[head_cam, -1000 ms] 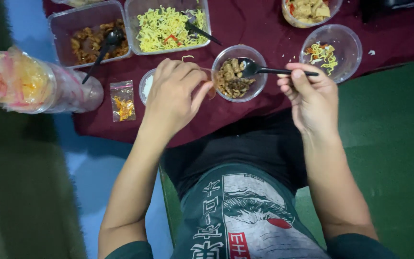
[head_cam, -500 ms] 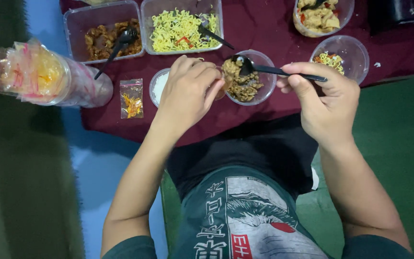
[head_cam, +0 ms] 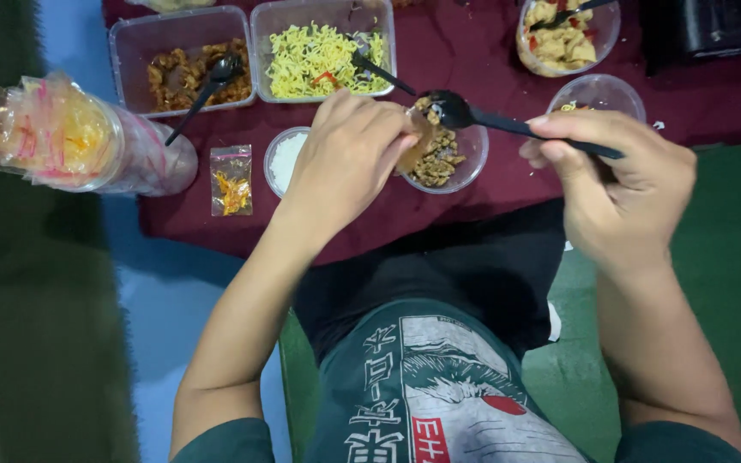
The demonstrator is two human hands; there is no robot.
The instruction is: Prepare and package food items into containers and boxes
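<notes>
A dark red cloth (head_cam: 473, 60) carries everything. On it stand a rectangular tub of yellow noodles (head_cam: 319, 56) and a rectangular tub of brown pieces (head_cam: 183, 64), each with a black utensil in it. The left hand (head_cam: 349, 159) lies curled over the near rim of a small round clear bowl (head_cam: 443, 154) of brown chunks; its fingertips hide that edge, and whether they pinch anything is unclear. The right hand (head_cam: 619, 189) closes thumb and fingers round a black spoon (head_cam: 508, 124). The spoon is glossy and slim, its long axis running nearly level from right to left, bowl end over the round bowl, handle end lost inside the grip.
</notes>
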